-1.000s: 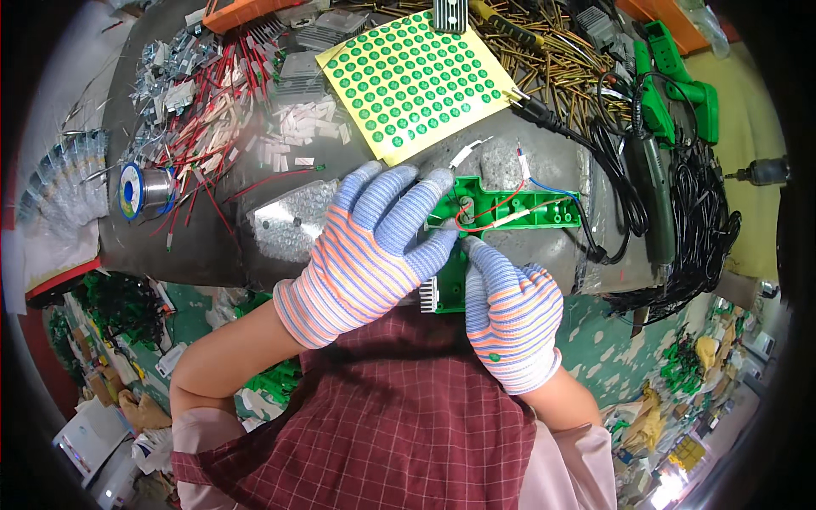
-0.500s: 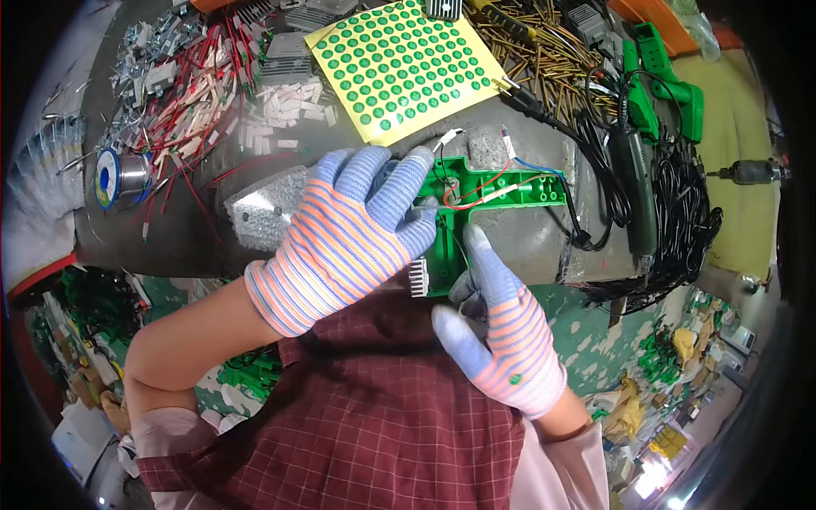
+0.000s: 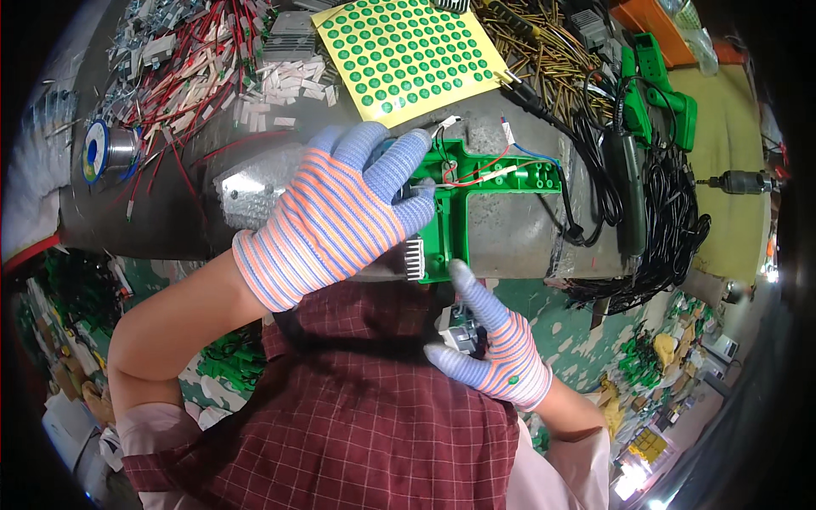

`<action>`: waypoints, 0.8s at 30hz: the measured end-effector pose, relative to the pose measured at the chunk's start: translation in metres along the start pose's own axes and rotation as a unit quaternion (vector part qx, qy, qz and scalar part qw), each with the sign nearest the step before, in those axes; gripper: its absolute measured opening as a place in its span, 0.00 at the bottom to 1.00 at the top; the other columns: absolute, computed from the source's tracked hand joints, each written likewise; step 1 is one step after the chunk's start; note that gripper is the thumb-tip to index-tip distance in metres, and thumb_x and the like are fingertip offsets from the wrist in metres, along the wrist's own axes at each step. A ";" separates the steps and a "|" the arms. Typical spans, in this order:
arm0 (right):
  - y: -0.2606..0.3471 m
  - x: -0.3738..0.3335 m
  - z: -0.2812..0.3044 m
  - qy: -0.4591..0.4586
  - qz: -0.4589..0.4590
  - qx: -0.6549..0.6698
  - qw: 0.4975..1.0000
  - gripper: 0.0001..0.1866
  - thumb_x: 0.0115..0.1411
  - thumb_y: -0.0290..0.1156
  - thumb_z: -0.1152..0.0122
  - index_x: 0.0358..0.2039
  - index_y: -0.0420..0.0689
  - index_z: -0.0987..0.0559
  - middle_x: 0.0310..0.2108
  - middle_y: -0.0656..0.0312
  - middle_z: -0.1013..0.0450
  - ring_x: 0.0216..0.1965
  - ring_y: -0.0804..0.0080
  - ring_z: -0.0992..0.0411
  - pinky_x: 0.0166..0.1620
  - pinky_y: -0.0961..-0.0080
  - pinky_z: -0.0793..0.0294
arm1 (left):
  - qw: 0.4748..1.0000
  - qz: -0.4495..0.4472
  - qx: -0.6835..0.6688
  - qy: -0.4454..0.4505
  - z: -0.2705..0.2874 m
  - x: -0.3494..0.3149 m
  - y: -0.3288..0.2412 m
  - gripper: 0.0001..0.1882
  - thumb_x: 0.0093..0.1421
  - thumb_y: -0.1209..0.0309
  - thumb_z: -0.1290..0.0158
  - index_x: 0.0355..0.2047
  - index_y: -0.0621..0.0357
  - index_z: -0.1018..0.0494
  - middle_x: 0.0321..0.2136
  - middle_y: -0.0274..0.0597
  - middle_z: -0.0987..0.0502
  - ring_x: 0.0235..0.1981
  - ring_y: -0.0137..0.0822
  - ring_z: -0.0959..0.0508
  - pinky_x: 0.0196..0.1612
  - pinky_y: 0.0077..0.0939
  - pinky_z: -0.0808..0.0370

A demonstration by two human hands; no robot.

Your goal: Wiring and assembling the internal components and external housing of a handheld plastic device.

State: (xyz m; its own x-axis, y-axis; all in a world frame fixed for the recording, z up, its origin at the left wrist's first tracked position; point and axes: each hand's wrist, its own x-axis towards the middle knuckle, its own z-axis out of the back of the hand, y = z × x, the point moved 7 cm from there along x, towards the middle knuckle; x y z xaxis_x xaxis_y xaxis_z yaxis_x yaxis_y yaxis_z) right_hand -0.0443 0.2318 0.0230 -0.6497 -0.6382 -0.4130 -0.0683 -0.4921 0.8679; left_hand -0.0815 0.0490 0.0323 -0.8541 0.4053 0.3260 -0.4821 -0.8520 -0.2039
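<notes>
A green plastic tool housing [image 3: 457, 223], T-shaped and open on top, lies at the table's front edge with red, black and blue wires across its upper part. My left hand [image 3: 331, 208], in a striped glove, grips its left side; the fingertips and anything under them are partly hidden. White comb-like fins [image 3: 414, 259] stick out at the housing's lower left. My gloved right hand [image 3: 501, 353] is in front of the edge, its upper fingertip close to the housing's lower end. A small grey-and-black block-shaped part [image 3: 460, 330] sits between its fingers.
A yellow sheet of round green stickers [image 3: 408, 59] lies behind the housing. Left are a solder spool [image 3: 110, 153], red wires [image 3: 200, 102] and white connectors [image 3: 285, 89]. Right are long brass-coloured screws [image 3: 544, 72], a dark handheld tool [image 3: 631, 191], black cables [image 3: 671, 221] and green housings [image 3: 671, 102].
My right hand has drawn down and back from the housing toward my apron, and the grey-and-black part now shows in it. My left hand keeps its hold; the whole view has shifted slightly.
</notes>
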 end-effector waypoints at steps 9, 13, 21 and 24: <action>0.048 0.036 0.010 0.151 0.027 -0.473 0.868 0.34 0.56 0.46 0.39 0.62 0.48 0.33 0.18 0.54 0.29 0.21 0.53 0.26 0.24 0.60 0.26 | 1.000 -0.005 0.026 -0.009 -0.001 -0.002 -0.003 0.16 0.52 0.67 0.43 0.43 0.45 0.22 0.53 0.48 0.28 0.49 0.53 0.30 0.50 0.47 0.31; 0.067 0.064 0.004 0.207 0.073 -0.499 0.839 0.22 0.57 0.50 0.39 0.40 0.44 0.24 0.20 0.53 0.27 0.23 0.55 0.24 0.24 0.61 0.27 | 0.999 0.001 0.033 -0.011 0.000 -0.004 -0.003 0.17 0.52 0.68 0.44 0.44 0.45 0.22 0.53 0.48 0.28 0.49 0.52 0.30 0.51 0.47 0.31; 0.089 0.040 0.000 0.010 0.252 -0.565 0.786 0.11 0.49 0.35 0.40 0.33 0.47 0.25 0.29 0.57 0.28 0.24 0.65 0.26 0.24 0.68 0.27 | 1.000 0.000 0.028 -0.013 -0.002 -0.009 0.000 0.16 0.54 0.66 0.47 0.44 0.42 0.23 0.54 0.46 0.28 0.51 0.51 0.29 0.52 0.48 0.32; 0.087 0.036 0.011 -0.027 0.311 -0.548 0.776 0.14 0.46 0.32 0.40 0.36 0.47 0.22 0.38 0.55 0.27 0.29 0.64 0.27 0.29 0.69 0.25 | 0.999 0.000 0.029 -0.015 -0.010 -0.010 0.003 0.16 0.54 0.65 0.48 0.44 0.41 0.23 0.54 0.45 0.28 0.51 0.50 0.29 0.52 0.47 0.32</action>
State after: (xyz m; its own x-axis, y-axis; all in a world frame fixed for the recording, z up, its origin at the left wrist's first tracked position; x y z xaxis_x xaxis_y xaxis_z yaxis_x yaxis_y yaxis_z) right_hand -0.0818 0.1719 0.0868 -0.3311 -0.9431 0.0298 0.9372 -0.3251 0.1262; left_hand -0.0764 0.0462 0.0191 -0.8475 0.3955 0.3541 -0.4692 -0.8701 -0.1510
